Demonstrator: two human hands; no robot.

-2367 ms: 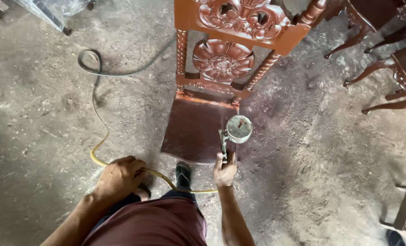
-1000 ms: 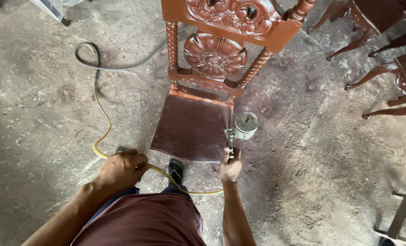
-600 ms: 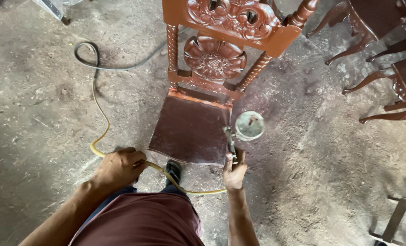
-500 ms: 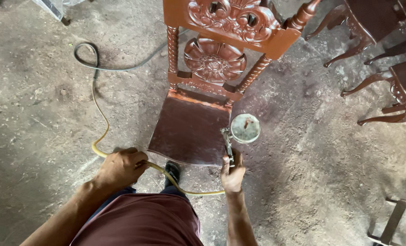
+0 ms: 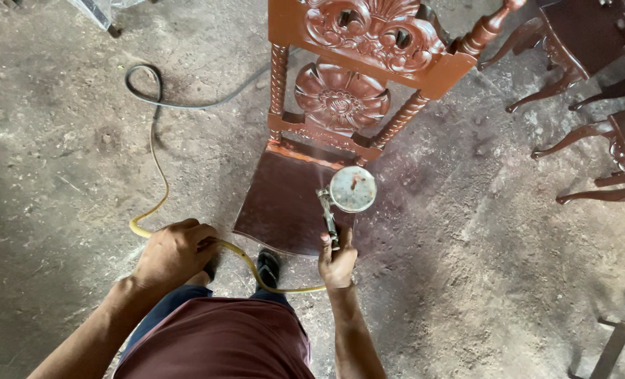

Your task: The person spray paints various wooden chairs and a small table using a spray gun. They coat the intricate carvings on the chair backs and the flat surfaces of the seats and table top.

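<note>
A carved reddish-brown wooden chair (image 5: 295, 203) stands on the floor in front of me, its ornate back at the top of the view. My right hand (image 5: 337, 261) grips a spray gun (image 5: 347, 193) with a round metal cup, held over the right front part of the seat. My left hand (image 5: 175, 251) is closed around a yellow hose (image 5: 159, 184) that runs from the gun past my foot (image 5: 268, 267) and off to the upper left.
The floor is dusty bare concrete (image 5: 60, 161). A black hose section (image 5: 151, 88) loops at the upper left. More dark wooden furniture with curved legs (image 5: 593, 84) stands at the right. A wooden piece (image 5: 610, 344) sits at the lower right.
The spray gun has shifted slightly forward and left over the seat, then right again. My left hand stays on the yellow hose in about the same spot.
</note>
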